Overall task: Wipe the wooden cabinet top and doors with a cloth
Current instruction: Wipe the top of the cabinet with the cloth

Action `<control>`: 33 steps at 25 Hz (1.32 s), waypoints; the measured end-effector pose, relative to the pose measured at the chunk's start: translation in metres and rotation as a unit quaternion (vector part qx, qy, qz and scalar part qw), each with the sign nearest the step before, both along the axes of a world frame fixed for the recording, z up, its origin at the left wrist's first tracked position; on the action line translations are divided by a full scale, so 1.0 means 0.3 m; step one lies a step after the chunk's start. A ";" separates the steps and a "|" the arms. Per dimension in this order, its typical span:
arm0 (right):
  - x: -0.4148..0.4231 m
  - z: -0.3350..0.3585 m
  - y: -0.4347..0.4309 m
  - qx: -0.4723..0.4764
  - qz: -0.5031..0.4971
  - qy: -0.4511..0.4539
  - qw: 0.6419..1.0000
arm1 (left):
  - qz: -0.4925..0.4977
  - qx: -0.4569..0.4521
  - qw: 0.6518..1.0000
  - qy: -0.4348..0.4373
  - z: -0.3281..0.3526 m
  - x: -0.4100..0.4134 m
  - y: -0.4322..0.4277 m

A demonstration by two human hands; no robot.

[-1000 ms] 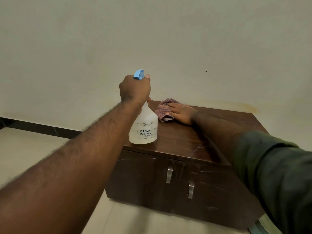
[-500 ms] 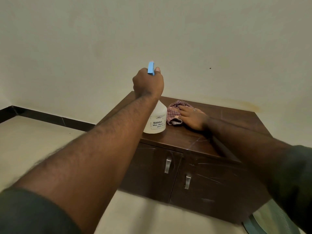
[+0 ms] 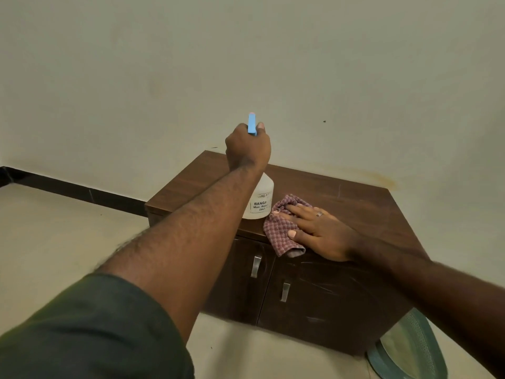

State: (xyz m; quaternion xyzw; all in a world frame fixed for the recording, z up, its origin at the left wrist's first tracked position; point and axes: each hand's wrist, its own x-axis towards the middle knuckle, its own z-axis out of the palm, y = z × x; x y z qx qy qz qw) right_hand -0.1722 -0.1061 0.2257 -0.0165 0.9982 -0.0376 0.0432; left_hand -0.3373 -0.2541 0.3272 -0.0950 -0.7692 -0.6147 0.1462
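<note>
A low dark wooden cabinet (image 3: pixel 355 209) stands against the wall, with two doors (image 3: pixel 322 299) and metal handles on its front. On its top stands a white spray bottle (image 3: pixel 261 199) with a blue nozzle. My left hand (image 3: pixel 247 147) is closed around the bottle's neck and nozzle. Right of the bottle a pink checked cloth (image 3: pixel 278 228) lies at the top's front edge, one corner hanging over it. My right hand (image 3: pixel 317 231) presses flat on the cloth, fingers spread, with a ring on one finger.
A plain pale wall rises behind the cabinet, with a black skirting strip (image 3: pixel 68 187) along the floor at left. A green round mat (image 3: pixel 407 348) lies on the floor at the cabinet's right front corner. The floor is light tile.
The view has shifted, so the cabinet sits more to the right. My right hand has drawn the cloth toward the front edge. My left hand still holds the bottle.
</note>
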 end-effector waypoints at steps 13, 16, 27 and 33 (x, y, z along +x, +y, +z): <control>-0.306 0.022 0.477 0.062 -0.199 0.006 0.978 | -0.045 0.042 0.998 0.006 -0.038 -0.004 0.141; -0.326 0.008 0.491 0.067 -0.194 -0.005 0.979 | -0.051 0.045 0.997 0.020 -0.042 0.012 0.157; -0.098 0.021 0.331 0.050 -0.191 -0.014 0.980 | -0.066 0.075 0.994 0.039 0.045 0.151 0.159; 0.227 0.013 0.257 0.022 -0.101 0.002 0.995 | -0.071 0.086 0.994 0.002 0.061 0.208 0.189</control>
